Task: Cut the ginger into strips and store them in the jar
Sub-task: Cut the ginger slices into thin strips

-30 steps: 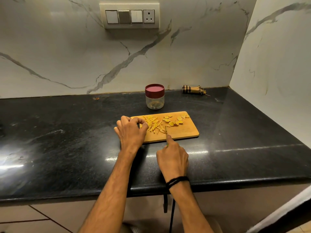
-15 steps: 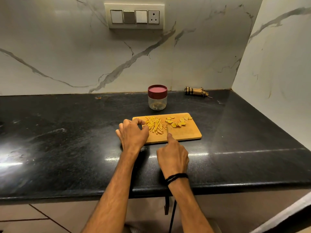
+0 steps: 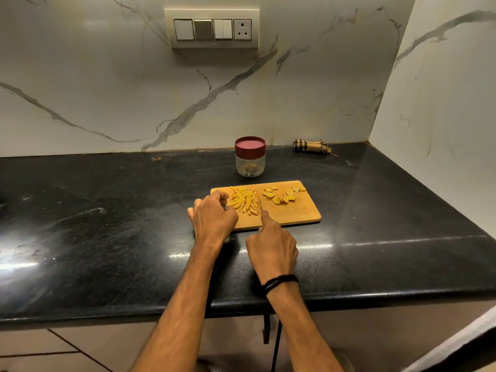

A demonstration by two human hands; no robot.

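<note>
Left hand (image 3: 212,218) back from strips (image 3: 244,201), knife (image 3: 259,204) alongside — black counter (image 3: 107,237), marble wall (image 3: 107,89).

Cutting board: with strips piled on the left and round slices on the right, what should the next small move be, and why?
Likely, the left hand moves a few ginger slices under the knife held by the right hand. The slices lie uncut on the cutting board's right half, beside the strips, and the jar is lidded, so cutting looks unfinished.

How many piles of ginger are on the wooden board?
2. A pile of thin strips lies on the left part of the board, beside the left hand; a cluster of round slices lies on its right part. The hand may hide a few pieces.
</note>
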